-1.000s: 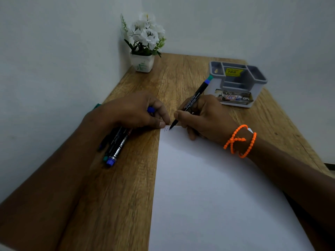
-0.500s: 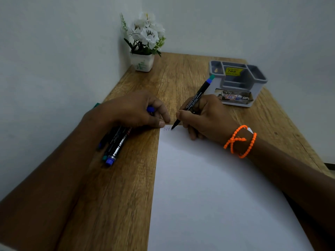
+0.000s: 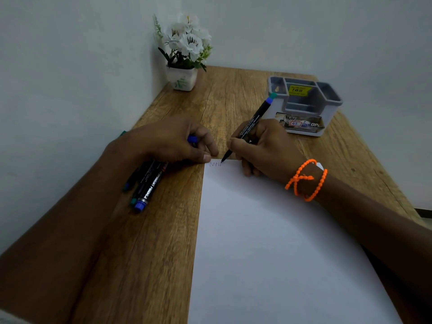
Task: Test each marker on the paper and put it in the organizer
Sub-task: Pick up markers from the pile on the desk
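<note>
A marker [image 3: 251,123] is pinched in the right hand [image 3: 264,148], gripped low on the barrel so most of the black body sticks out up and away past the knuckles, teal and blue end pointing toward the organizer [image 3: 306,106]. The tip is set down on the top-left corner of the paper [image 3: 268,242], right at the end of a small zigzag scribble [image 3: 215,164].

The left hand [image 3: 168,143] is curled round a bundle of markers [image 3: 146,183], held so the ends fan out below the palm onto the table [image 3: 149,242]. At least three can be counted there, maybe four, hard to say since they overlap. A blue cap [image 3: 192,138] is also seen poking out between the left fingers, and the fingertips are pressed at the paper's corner.

One sheet, one organizer, which is parked at the far right of the table, well apart from the hands. One flower pot [image 3: 182,78] is sat in the far corner. An orange bead bracelet [image 3: 306,181] is worn on the right wrist.
</note>
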